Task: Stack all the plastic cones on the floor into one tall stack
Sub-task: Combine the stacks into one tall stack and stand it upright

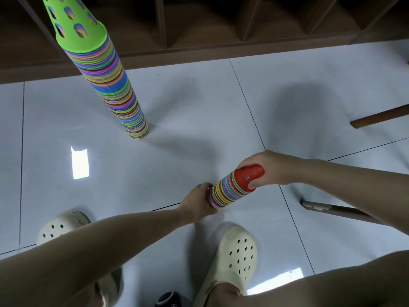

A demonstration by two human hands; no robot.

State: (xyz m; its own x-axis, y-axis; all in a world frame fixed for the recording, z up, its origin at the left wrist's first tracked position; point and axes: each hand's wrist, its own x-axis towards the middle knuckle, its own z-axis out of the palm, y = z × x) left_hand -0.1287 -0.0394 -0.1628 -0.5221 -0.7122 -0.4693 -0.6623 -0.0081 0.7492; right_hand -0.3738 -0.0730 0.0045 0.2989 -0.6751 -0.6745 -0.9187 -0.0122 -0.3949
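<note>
A tall stack of many-coloured plastic cones (115,89) stands on the white tiled floor at the upper left, topped by a green cone with holes (77,21). A short stack of coloured cones (228,191) with a red cone (247,176) on top is tilted over near the middle. My left hand (197,200) grips its wide bottom end. My right hand (265,169) wraps round the red top cone. Whether the short stack touches the floor cannot be told.
A dark wooden shelf unit (210,25) runs along the back. Two wooden furniture legs (380,117) (338,210) stick in from the right. My feet in cream clogs (234,258) (62,224) stand below the hands. Bright reflections lie on the tiles.
</note>
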